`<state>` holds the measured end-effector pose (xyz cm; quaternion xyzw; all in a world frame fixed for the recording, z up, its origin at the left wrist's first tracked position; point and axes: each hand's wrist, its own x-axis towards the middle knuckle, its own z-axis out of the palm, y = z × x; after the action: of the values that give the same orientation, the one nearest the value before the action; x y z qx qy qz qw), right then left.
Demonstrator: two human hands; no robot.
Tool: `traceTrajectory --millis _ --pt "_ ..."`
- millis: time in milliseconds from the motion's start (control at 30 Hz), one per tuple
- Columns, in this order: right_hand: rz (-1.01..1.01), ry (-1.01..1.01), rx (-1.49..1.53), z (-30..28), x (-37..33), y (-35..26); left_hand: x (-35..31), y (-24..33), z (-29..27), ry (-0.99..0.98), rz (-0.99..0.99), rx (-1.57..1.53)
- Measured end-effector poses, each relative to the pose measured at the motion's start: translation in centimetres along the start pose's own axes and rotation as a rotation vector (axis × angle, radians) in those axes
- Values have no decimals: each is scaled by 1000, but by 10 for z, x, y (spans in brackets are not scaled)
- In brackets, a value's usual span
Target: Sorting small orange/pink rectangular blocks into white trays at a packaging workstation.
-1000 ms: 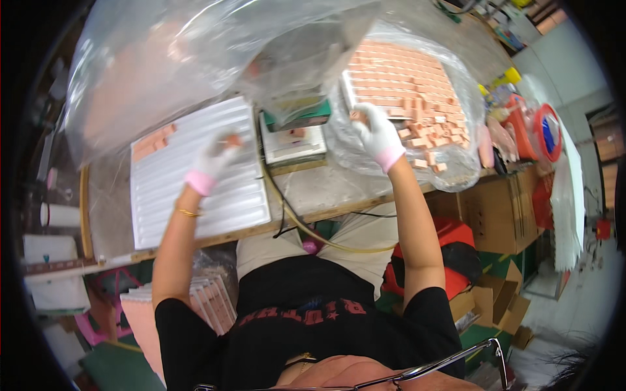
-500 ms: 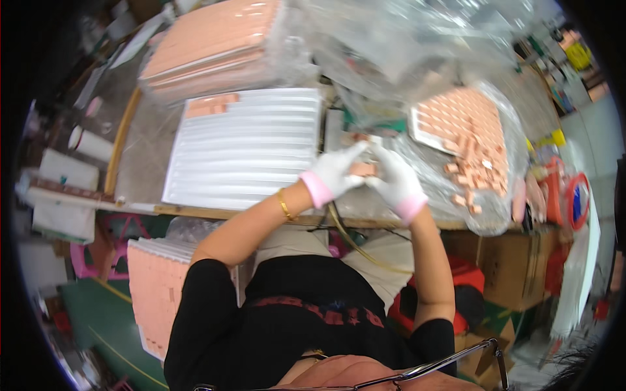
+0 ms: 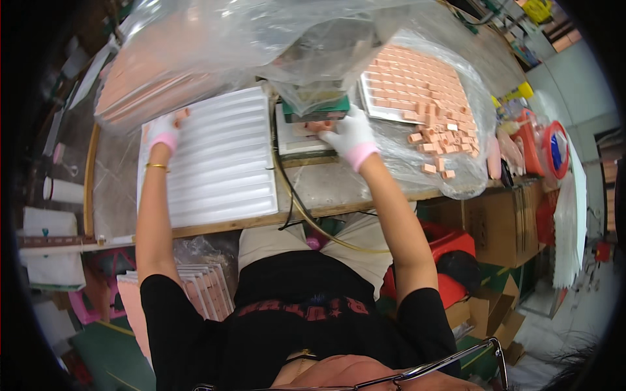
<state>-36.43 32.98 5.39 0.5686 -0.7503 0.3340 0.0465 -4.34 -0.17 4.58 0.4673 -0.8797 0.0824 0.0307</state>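
Note:
My left hand (image 3: 163,128), in a white glove with a pink cuff, is at the far left corner of a white ribbed tray (image 3: 215,163). Its fingers are closed around a small pink block (image 3: 182,114), with other pink pieces partly hidden beneath the hand. My right hand (image 3: 354,139), gloved alike, reaches under the green head of a bench machine (image 3: 316,109). Thumb and fingers pinch a small pink piece (image 3: 318,126) on the machine's pale base; part of the fingers is hidden behind the green head.
A second tray (image 3: 417,81) full of pink blocks lies at right on plastic film, with loose blocks (image 3: 443,137) before it. Plastic sheeting (image 3: 261,32) hangs over the machine and the stacked pink trays (image 3: 156,78). A hose (image 3: 303,208) crosses the table's front edge.
My hands, together in front of the machine before, have parted. The left moved to the tray's far left corner; the right went under the green head. The view has also shifted.

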Motion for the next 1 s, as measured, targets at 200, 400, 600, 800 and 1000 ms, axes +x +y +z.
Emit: traceTrajectory --millis 200,400,600,800,1000 --pt "121 -15 -27 1 -1 -15 -12 -3 -13 -109 34 206" --pt "428 -253 -683 -81 -17 52 -19 -34 -6 238 294 -46" --pt "199 -505 -888 -89 -44 114 -46 52 -13 280 228 -833" --pt "563 -242 1215 -56 -38 -33 -124 208 -58 -358 282 -1472" --pt "-20 -31 644 -32 -32 -56 -131 234 -78 -427 193 -1352"
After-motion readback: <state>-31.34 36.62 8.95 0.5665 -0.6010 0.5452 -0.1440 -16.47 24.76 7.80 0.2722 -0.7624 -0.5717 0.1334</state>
